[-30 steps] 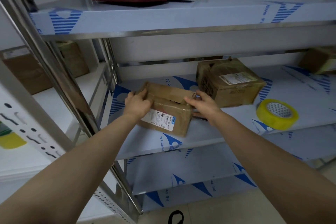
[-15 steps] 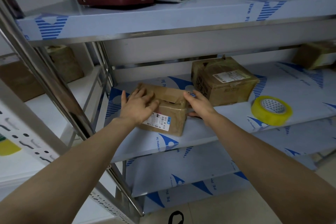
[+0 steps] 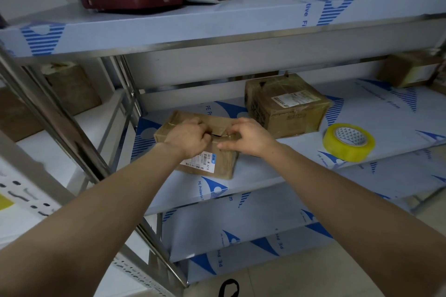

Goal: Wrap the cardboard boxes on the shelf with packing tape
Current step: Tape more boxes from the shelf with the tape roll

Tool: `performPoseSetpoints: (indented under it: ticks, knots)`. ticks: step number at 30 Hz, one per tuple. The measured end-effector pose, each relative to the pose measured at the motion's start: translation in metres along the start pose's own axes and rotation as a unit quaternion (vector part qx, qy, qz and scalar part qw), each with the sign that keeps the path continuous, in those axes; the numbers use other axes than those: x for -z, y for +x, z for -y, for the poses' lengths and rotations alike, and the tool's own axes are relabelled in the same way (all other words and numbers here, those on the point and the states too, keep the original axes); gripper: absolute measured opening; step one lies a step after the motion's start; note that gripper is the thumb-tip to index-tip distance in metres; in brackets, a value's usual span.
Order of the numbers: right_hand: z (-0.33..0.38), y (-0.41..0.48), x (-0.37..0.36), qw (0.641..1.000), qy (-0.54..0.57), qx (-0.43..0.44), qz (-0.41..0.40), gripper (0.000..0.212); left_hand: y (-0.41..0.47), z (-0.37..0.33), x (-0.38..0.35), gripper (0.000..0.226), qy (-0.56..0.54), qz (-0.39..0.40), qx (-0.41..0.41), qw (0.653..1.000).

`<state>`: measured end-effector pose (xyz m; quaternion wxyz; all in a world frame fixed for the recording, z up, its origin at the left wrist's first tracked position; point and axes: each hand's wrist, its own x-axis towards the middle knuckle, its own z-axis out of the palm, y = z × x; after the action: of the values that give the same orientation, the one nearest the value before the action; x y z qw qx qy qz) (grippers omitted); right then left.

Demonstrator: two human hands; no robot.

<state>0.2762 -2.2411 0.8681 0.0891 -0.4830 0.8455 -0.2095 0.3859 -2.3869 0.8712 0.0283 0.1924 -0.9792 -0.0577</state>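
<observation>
left hand (image 3: 187,138): I had it clenched on the top flaps of the small box (image 3: 223,164) at the seam, apparently closing them for taping.
right hand (image 3: 248,137): pinched the opposite flap edge, steadying that seam.
small box: sat by the front edge of the middle shelf (image 3: 253,183), toward its left end.
tape roll (image 3: 342,149): lay flat near the same edge, rightward, well apart from both hands.
larger box (image 3: 287,108): just behind, crowding my right hand.
third box (image 3: 410,70): back right corner.

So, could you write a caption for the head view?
Left hand and right hand grip the small cardboard box on the shelf; packing tape roll lies aside.
</observation>
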Motion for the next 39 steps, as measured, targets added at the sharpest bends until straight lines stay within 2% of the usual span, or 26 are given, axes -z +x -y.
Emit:
performPoseSetpoints:
  ticks: [3,7,12,14,16,18,22,28,36,37,39]
  knots:
    - [0.006,0.006,0.006,0.998,-0.053,-0.005,0.040,0.064,0.002,-0.004,0.003,0.038,0.029,0.002,-0.002,1.000]
    - [0.010,0.017,0.010,0.993,-0.093,-0.008,0.072,0.057,0.003,-0.007,0.001,0.035,0.057,-0.010,-0.004,0.998]
    - [0.010,0.024,0.010,0.994,-0.046,-0.039,0.093,0.050,0.008,-0.006,-0.003,0.038,0.090,-0.011,-0.001,0.996]
    - [0.008,0.025,0.008,0.995,0.032,-0.036,0.082,0.044,0.010,-0.003,-0.007,0.050,0.099,-0.018,-0.007,0.995]
    - [0.005,0.025,0.009,0.994,0.097,-0.045,0.033,0.038,0.011,0.000,-0.009,0.064,0.100,-0.026,-0.013,0.995]
    - [0.003,0.027,0.011,0.997,0.061,-0.047,-0.010,0.033,0.012,0.001,-0.011,0.070,0.095,-0.038,-0.017,0.995]
    - [0.003,0.031,0.004,0.998,0.021,-0.048,0.033,0.034,0.014,0.002,-0.012,0.089,0.093,-0.061,-0.016,0.994]
    - [0.002,0.040,0.008,0.995,0.049,-0.074,0.040,0.040,0.017,0.004,-0.017,0.080,0.041,-0.078,-0.011,0.996]
    - [0.002,0.044,0.018,0.985,0.084,-0.088,0.126,0.010,0.016,0.004,-0.023,0.077,0.059,-0.133,0.000,0.989]
    - [0.001,0.042,0.018,0.982,0.085,-0.092,0.139,0.023,0.016,0.003,-0.023,0.077,0.063,-0.133,-0.001,0.989]
    - [0.000,0.040,0.019,0.979,0.046,-0.097,0.173,0.084,0.017,0.002,-0.022,0.081,0.064,-0.130,0.001,0.990]
